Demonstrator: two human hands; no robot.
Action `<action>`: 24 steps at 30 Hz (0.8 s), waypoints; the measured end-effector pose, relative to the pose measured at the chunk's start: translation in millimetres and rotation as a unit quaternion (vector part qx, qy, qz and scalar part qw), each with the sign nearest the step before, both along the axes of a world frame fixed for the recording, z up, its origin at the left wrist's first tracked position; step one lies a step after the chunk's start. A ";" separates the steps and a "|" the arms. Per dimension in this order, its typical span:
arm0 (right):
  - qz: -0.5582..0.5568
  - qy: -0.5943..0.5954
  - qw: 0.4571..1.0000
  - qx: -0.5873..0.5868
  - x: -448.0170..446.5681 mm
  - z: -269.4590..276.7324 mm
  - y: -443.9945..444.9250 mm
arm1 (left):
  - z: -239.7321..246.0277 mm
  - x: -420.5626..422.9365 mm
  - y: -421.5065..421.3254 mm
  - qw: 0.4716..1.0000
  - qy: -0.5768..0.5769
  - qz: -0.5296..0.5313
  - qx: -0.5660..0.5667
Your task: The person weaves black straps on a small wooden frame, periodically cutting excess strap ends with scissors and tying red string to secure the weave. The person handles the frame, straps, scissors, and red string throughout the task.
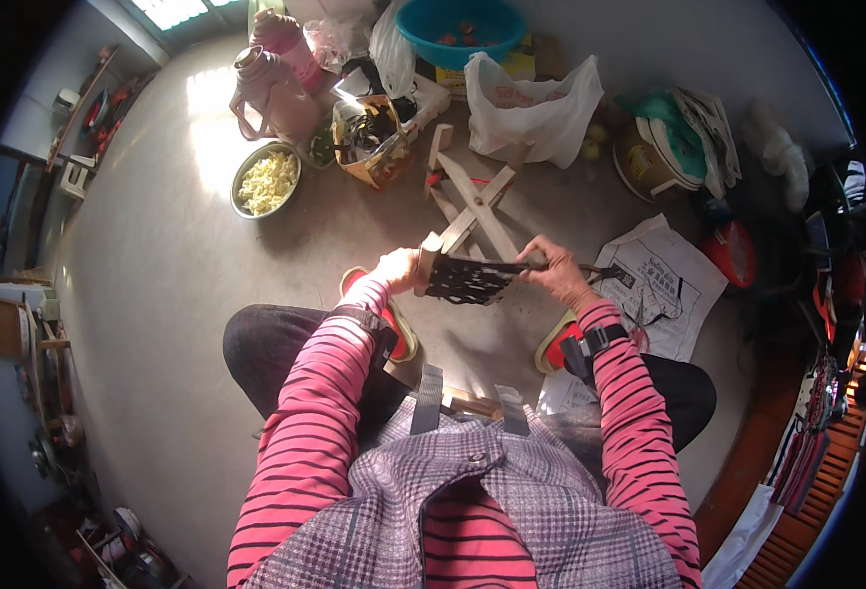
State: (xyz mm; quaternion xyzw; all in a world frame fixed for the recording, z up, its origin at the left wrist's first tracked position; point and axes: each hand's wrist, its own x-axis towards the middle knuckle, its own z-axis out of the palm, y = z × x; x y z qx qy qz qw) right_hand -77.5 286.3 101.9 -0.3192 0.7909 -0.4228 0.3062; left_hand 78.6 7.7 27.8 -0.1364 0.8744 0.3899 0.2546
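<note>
Between my hands a folding wooden stool frame with crossed legs stands tilted on the floor, a dark woven strap seat at its near end. My left hand is closed on the left wooden bar of the seat. My right hand grips the seat's right side, and a dark strap runs from it to the right. The strap's far part lies over a white printed sack. Bits of red cord show at the far legs of the stool. Whether my right fingers also pinch the strap cannot be told.
Beyond the stool are a white plastic bag, a teal basin and a basket of dark straps. Pink thermos flasks and a bowl of pale chopped food stand at the left. A bucket and a red container are at the right.
</note>
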 end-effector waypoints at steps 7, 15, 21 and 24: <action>0.061 0.177 0.976 0.107 14.1 -43.3 38.7 | -30.1 22.2 -25.5 0.986 -0.084 -0.033 -0.140; 0.047 0.138 0.963 0.227 6.4 -27.1 43.4 | -23.1 -46.5 -40.8 0.923 0.292 0.167 -0.189; -0.110 0.082 0.934 0.329 7.4 -15.4 29.0 | 4.7 -99.6 -44.9 0.924 0.319 0.132 -0.166; -0.218 -0.083 0.941 0.247 15.7 -19.7 18.1 | 2.4 -115.5 -45.3 0.954 0.267 0.071 -0.118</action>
